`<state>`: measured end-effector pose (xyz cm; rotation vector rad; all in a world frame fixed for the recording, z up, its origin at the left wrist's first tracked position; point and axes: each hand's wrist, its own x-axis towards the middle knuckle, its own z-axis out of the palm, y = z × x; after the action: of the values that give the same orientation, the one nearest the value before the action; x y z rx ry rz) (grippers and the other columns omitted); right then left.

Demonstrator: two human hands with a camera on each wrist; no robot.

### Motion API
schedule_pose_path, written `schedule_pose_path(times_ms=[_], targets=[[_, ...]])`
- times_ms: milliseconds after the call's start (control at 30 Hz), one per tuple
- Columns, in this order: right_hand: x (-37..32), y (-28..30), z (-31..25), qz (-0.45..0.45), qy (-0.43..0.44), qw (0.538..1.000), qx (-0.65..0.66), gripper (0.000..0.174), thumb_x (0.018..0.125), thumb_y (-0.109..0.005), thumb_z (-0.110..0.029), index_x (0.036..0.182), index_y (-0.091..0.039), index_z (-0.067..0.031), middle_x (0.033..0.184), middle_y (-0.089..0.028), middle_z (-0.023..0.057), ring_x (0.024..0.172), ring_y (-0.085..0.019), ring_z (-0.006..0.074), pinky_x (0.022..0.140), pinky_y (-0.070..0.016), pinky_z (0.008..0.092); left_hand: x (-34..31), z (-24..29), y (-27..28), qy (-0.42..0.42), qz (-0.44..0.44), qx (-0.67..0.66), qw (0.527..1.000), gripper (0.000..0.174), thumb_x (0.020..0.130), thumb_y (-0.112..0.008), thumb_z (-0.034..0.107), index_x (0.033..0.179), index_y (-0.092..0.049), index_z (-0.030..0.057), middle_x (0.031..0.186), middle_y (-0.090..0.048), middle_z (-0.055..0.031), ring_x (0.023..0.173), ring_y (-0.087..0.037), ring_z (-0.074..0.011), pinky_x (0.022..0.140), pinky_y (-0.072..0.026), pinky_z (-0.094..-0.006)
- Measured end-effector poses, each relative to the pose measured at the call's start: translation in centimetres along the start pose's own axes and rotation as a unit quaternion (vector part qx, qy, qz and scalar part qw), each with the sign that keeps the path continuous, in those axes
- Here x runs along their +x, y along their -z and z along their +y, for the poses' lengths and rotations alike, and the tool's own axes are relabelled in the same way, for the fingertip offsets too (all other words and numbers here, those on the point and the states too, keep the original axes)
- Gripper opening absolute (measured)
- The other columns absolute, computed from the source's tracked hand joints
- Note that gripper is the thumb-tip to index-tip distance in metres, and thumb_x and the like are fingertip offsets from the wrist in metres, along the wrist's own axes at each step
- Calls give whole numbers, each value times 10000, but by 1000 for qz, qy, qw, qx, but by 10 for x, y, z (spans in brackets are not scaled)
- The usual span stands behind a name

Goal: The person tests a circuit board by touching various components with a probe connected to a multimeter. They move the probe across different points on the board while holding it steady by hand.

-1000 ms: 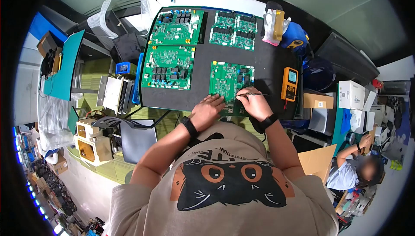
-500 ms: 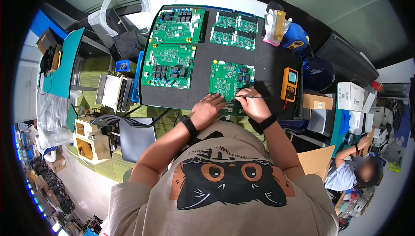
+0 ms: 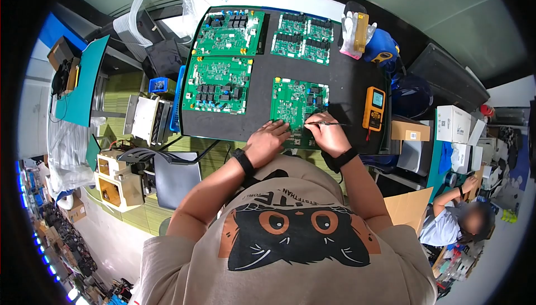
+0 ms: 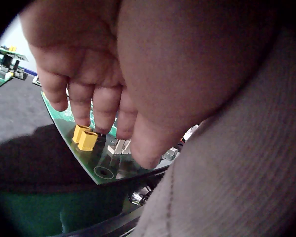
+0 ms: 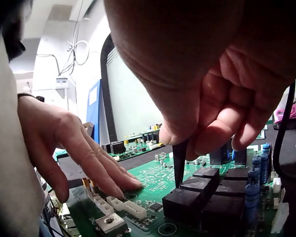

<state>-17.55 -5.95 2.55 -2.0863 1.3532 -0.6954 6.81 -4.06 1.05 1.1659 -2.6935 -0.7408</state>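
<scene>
green printed circuit board [image 3: 296,101] lies just beside the yellow handheld multimeter [image 3: 374,108]. left hand [image 3: 268,142], fingers straight, steadies its corner farther from the meter; right hand [image 3: 329,135] pinches a thin dark probe [image 3: 330,123], perhaps tweezers, tip among the board's components. likely mid-probing; next calls for a steady tip.

Black mat [image 3: 346,87] carries circuit boards [image 3: 218,86] and multimeter [image 3: 374,108].

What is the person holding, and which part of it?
The right hand pinches a thin pointed tool near its tip; the left hand just rests on the circuit board.
</scene>
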Motion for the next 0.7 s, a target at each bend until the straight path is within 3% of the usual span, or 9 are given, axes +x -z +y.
schedule_pose_path(times_ms=[700], targets=[[0,2,-1,-5,-3,1000,-14,111,903,-637,-125,917,-690,-29,957,-713,128,941,-666,329,881,-513,418,1,-1,-1,-3,0,-6,1000,519,817,-744,159,1310,-607,77,1469,-523,-118,1401,-448,-299,1181,-353,-450]])
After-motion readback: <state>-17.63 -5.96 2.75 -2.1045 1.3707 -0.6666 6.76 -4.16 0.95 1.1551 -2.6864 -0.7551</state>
